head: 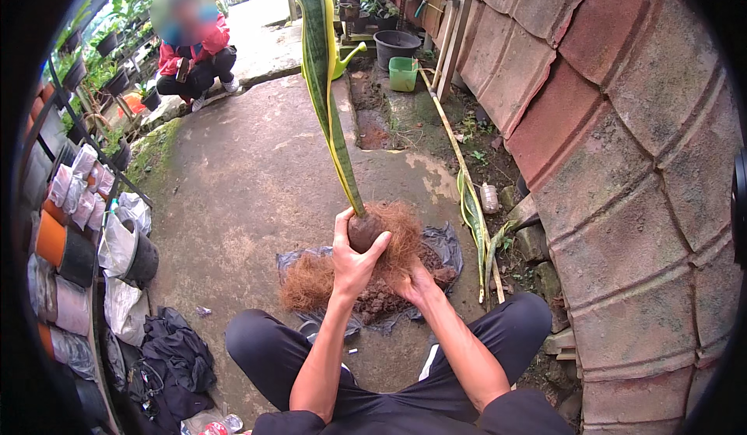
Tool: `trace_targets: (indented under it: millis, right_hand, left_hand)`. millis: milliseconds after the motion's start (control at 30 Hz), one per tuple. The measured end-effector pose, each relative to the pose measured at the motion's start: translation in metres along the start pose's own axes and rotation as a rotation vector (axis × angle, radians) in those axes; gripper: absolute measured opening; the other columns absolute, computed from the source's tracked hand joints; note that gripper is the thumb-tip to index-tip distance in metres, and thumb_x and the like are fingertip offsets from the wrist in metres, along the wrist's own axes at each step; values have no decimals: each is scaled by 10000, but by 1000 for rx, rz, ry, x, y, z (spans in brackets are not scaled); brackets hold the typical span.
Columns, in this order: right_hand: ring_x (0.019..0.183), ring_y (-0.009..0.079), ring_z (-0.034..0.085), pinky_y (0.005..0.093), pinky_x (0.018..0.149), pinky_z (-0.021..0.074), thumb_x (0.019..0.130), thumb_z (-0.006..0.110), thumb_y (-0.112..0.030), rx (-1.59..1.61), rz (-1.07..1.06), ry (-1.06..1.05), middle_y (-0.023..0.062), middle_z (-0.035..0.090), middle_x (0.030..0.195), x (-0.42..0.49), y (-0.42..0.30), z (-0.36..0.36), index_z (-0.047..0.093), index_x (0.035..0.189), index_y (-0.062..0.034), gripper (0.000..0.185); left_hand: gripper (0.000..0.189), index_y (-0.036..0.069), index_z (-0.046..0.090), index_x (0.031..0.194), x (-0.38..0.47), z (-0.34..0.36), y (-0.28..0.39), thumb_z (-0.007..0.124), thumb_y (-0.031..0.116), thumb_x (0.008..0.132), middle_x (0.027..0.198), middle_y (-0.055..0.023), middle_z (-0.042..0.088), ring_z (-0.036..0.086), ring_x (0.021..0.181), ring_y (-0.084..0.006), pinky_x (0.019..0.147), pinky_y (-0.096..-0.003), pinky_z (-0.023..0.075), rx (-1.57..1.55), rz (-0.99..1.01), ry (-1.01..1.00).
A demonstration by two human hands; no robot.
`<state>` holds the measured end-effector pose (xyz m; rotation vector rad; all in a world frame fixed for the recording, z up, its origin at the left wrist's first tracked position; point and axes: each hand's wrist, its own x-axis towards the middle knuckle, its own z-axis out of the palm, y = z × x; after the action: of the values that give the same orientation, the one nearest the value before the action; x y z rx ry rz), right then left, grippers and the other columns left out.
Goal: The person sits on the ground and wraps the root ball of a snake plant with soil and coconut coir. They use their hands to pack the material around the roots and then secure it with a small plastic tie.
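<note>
My left hand (356, 260) grips a brown ball of soil (365, 232) with the thumb across its front. Out of the ball rises a tall, yellow-edged snake plant leaf (327, 108), leaning to the left. My right hand (413, 283) holds a wad of brown coconut fibre (402, 231) against the ball's right side; its fingers are partly hidden by the fibre. Below both hands a black plastic sheet (446, 245) lies on the ground, bearing loose dark soil (376, 303) and another heap of coconut fibre (306, 283).
Cut snake plant leaves (475, 225) lie by a long pole (446, 125) on the right, beside a slanting tile wall (618, 201). Stacked pots (67, 248) and a dark cloth bundle (175, 347) are at left. A person (195, 55) squats beyond the concrete floor (245, 172).
</note>
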<state>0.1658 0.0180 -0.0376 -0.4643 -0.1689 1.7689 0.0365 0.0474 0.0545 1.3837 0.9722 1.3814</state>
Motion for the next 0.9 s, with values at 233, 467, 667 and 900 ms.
trace_targets:
  millis: [233,467,667,900]
  right_hand:
    - [1198,237,565,407,1041,476,988,519,-385,-98,51,-43,87,531,1369,-6,-4,14,457,1372,-80,493]
    - [1163,196,574,381,1007,491,1000,425,-509,-151,-65,-14,66,560,1290,-13,-6,39,484,1353,-120,529]
    - [1105,194,609,362,945,518,1015,411,-486,-60,-187,17,73,626,1193,-16,-11,48,547,1274,-136,456]
    - [1048,168,630,389,898,549,990,443,-463,2,-121,-125,54,632,1194,-18,-26,55,554,1283,-128,459]
  left_hand:
    - [633,3,473,1253,-5,6,-11,820,220,769,1131,-114,543,563,1039,-203,924,-337,463,139,44,-2]
    - [533,-28,487,1232,-20,24,-23,718,121,775,1187,-200,524,523,1139,-348,1012,-412,405,333,273,-17]
    - [489,-51,531,1215,-23,27,-3,680,71,766,1260,-231,545,497,1221,-384,1064,-452,385,559,396,-114]
    - [247,-18,649,1035,-23,6,31,562,-7,804,1050,-180,652,638,963,-326,869,-398,518,447,606,137]
